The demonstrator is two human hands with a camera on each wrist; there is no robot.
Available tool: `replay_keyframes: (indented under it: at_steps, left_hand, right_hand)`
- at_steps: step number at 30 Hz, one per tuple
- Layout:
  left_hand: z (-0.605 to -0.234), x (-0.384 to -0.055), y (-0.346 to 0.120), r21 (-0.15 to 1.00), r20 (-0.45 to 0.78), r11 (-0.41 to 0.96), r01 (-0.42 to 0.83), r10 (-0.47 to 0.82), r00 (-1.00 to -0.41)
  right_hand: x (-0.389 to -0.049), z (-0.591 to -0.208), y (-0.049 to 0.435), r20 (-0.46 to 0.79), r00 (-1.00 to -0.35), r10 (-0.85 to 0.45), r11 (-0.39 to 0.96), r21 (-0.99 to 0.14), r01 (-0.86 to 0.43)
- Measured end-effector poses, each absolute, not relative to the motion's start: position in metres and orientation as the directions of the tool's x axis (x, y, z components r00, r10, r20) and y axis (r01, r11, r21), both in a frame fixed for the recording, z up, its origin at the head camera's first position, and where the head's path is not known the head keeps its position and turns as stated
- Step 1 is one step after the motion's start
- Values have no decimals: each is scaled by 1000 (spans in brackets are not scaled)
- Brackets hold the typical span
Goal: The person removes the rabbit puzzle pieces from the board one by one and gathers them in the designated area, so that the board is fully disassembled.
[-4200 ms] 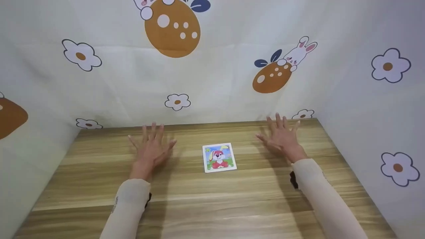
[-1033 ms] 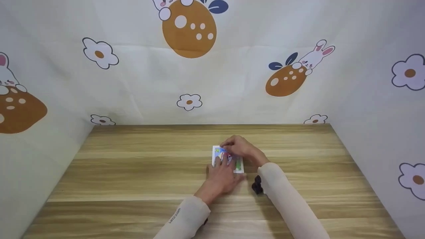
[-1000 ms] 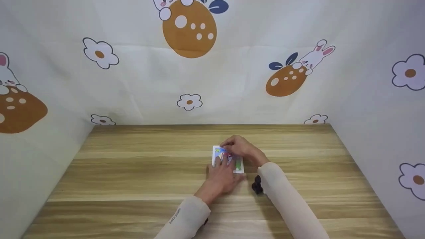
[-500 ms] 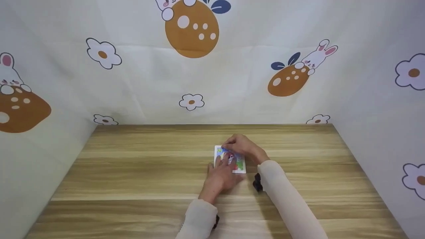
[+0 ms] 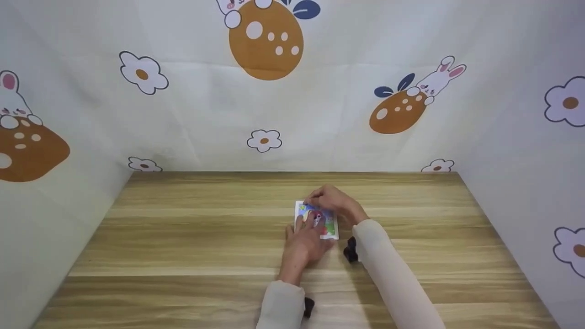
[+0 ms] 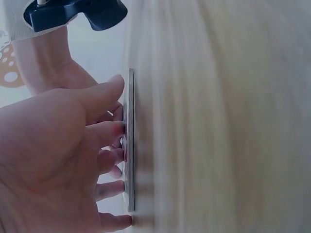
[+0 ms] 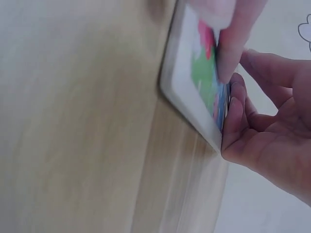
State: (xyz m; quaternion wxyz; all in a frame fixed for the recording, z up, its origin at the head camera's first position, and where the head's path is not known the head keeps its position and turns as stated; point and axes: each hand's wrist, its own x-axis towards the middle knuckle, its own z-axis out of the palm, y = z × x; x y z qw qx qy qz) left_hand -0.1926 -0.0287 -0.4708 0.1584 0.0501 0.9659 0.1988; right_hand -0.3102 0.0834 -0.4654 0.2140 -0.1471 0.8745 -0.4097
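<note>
The left hand [image 5: 305, 243] spreads its fingers, tips resting on the picture board [image 5: 329, 227] (a bright cartoon, partly hidden). Beneath them, it lies flat on the worktop [image 5: 183, 228]. Just beyond those tips, the right hand [image 5: 331, 199] bends its fingers at the board's far edge; whether they grip, I cannot tell.

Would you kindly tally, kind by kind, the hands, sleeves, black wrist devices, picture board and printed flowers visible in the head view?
Hands: 2
Sleeves: 2
Black wrist devices: 2
Picture board: 1, partly covered
Printed flowers: 6, some cut off
Total: 13
</note>
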Motion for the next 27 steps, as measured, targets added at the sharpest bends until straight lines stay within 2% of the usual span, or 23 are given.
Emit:
replay_keyframes:
  at_steps: [18,27]
  left_hand:
    - [-472,-191,-31,439,-222,896,64,177,-959]
    - [-473,-191,-32,440,-217,895,70,182,-959]
  right_hand:
    - [-314,-466,85,-256,-856,-449,565,-823,-50]
    - [-312,-466,79,-260,-877,-403,564,-825,-15]
